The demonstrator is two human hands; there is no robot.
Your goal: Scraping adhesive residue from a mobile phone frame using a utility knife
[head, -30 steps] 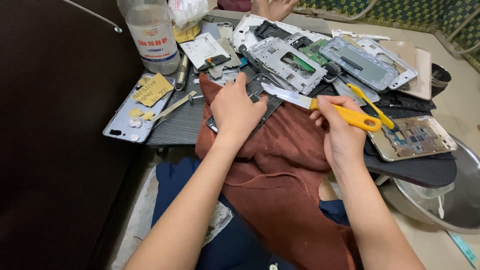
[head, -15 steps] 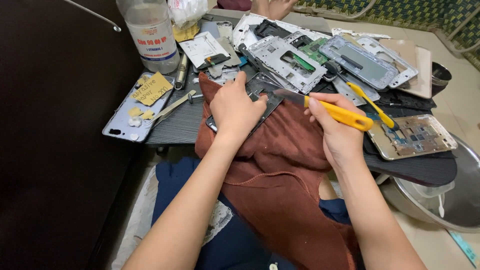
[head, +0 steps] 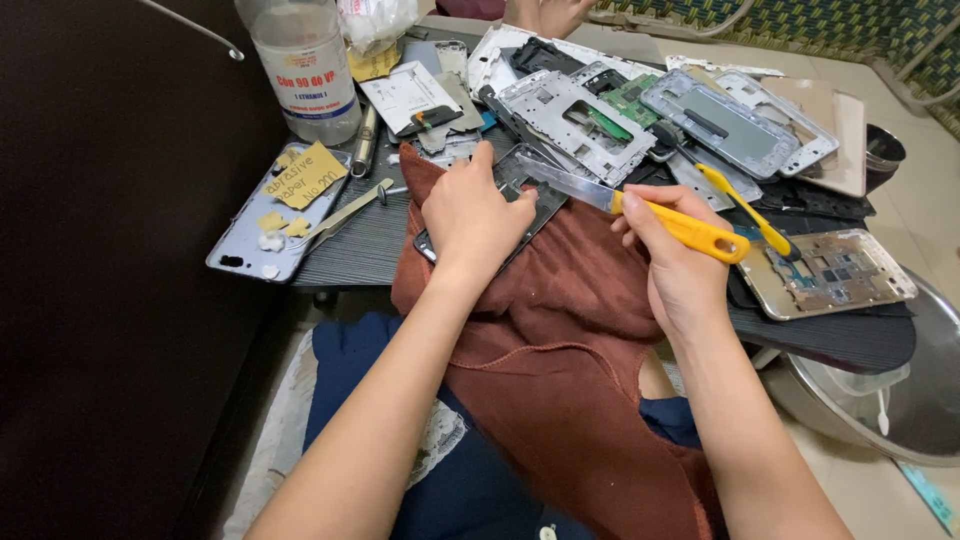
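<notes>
Phone frame (head: 520, 195), dark and flat, is pinned on the rust-brown cloth (head: 570, 330) near the desk's (head: 350, 250) front edge by the left hand (head: 470, 215), its fingers pressed flat over it. The yellow-handled knife (head: 640, 210) is clenched in the right hand (head: 680, 265), blade laid toward the left fingers; a slip could cut them or gouge the frame. Both forearms are stretched forward, wrists low.

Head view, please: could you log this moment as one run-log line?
left hand: pressing dark phone frame on brown cloth | right hand: gripping yellow-handled knife, blade on frame
</notes>
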